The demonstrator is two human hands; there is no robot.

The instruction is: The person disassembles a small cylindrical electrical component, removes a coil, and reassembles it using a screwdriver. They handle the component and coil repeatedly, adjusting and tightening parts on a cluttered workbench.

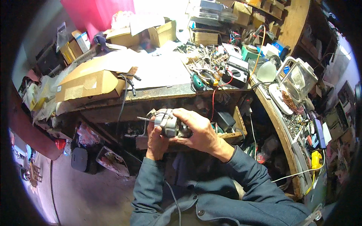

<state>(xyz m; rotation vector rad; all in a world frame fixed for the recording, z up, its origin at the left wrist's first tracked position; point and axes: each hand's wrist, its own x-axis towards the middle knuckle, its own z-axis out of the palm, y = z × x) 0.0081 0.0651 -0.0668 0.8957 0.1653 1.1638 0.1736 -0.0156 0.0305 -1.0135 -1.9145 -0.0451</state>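
In front of my chest, just off the bench's front edge, I hold a small grey electric motor (168,123) between both hands. A thin metal shaft (144,118) sticks out of it toward the left, and a dark wire or tie runs across its top. My left hand (156,142) is closed on its lower left side, the thumb up against the casing. From the right, my right hand (199,130) grips the other end, fingers over the top and thumb below. The motor's right end is partly hidden by that hand.
Behind stands a workbench (158,90) with an opened cardboard box (88,84) and black cable ends. Pliers, a green-handled tool (197,82) and a black-and-white meter (237,68) lie right. An open drawer (237,126) sits below; a black bin (79,159) stands on the floor.
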